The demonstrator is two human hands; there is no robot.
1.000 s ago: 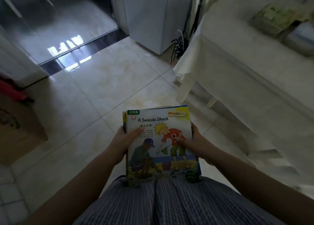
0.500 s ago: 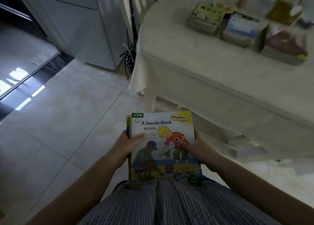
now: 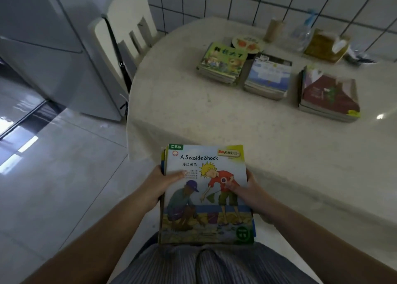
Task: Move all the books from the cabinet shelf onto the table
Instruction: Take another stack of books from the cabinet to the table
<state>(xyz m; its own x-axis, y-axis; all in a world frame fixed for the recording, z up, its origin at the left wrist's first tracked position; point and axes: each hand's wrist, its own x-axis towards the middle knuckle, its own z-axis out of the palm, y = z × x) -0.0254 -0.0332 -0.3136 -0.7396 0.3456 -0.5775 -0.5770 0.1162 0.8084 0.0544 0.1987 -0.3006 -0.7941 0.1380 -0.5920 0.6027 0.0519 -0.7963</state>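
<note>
Books in a small stack [image 3: 206, 195] are held flat at waist level, in front of the person's striped garment [image 3: 210, 264]. Top cover reads "A Seaside Shock"; edges of further copies show beneath it along the left side. Left hand [image 3: 160, 186] grips the stack's left edge, thumb laid across the cover, fingers curled underneath out of sight. Right hand [image 3: 246, 190] grips the right edge the same way, thumb on the cover near the orange-shirted figure. Both hands are closed on the stack, which is off the table.

Beyond the grip, the table [image 3: 214, 120] with its pale cloth begins just past the stack's far edge. Farther out on it lie three separate piles: a green-covered pile [image 3: 221, 63] to the far left of the grip line, a blue-and-white-covered pile [image 3: 268, 76] just beside it, and a dark-red-covered pile [image 3: 329, 96] to the far right. Behind these piles stand a round lidded container [image 3: 248, 43], a cardboard tube [image 3: 275, 29], and clear bags, contents indistinct. To the far left of the grip stand a white chair [image 3: 126, 32] and a grey cabinet [image 3: 55, 47]. Tiled floor [image 3: 64, 176] lies below the left hand.
</note>
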